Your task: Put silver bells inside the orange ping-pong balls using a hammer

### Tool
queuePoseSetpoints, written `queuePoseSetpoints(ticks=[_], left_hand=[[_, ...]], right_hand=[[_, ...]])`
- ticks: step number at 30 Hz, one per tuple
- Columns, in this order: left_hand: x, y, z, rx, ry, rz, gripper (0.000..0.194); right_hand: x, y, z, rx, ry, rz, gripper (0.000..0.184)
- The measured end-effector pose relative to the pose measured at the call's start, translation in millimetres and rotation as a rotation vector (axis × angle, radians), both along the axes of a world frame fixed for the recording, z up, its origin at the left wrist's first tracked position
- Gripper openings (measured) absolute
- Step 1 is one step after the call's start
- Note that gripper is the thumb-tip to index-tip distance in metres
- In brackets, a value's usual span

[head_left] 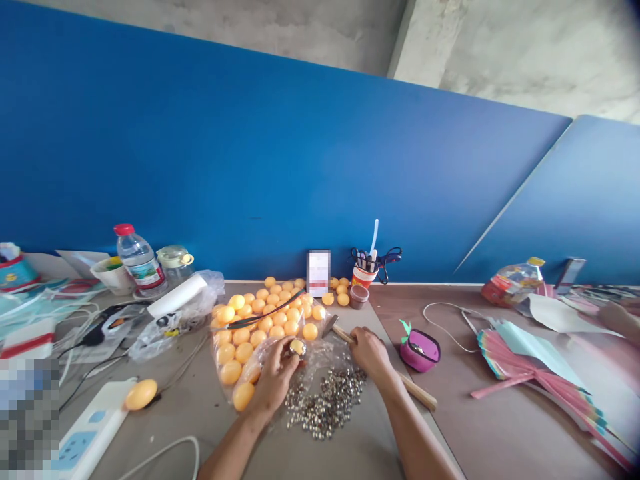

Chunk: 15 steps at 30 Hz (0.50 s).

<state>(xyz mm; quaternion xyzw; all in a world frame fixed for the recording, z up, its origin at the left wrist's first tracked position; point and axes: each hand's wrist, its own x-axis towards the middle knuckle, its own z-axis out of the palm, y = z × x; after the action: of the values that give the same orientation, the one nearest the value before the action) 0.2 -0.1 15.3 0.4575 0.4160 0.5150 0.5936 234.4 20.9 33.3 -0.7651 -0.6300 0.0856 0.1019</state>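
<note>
My left hand [274, 379] is closed, with thumb and fingers around a small orange-yellow ball [299, 347] that has a shiny silvery edge. My right hand [369, 351] wraps round the wooden handle of a hammer [418, 391], close to its metal head, which points toward the balls. Between my forearms lies a spread pile of small shiny metal studs [327, 403], some on a crumpled clear plastic sheet. Just beyond my left hand, many orange ping-pong balls [265, 325] fill a clear plastic bag with a black strap across it.
A phone-like upright card [319, 277] leans at the back beside a cup of pens and scissors [365, 273]. A purple pouch [421, 350] lies right of the hammer. Left are a power strip [95, 427], cables and a water bottle [143, 263]. Another person's hand [620, 320] shows far right.
</note>
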Motion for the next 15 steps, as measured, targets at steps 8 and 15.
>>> queuePoseSetpoints(ticks=[8,15], left_hand=[[0.0,-0.3,-0.8,-0.038,0.004,0.012,0.052],[2.5,-1.9,9.0,-0.072,-0.031,0.013,0.053]], right_hand=[[-6.3,-1.9,17.2,0.270,0.288,0.058,0.025],[-31.8,-24.5,47.4,0.242,0.522,0.404,0.028]])
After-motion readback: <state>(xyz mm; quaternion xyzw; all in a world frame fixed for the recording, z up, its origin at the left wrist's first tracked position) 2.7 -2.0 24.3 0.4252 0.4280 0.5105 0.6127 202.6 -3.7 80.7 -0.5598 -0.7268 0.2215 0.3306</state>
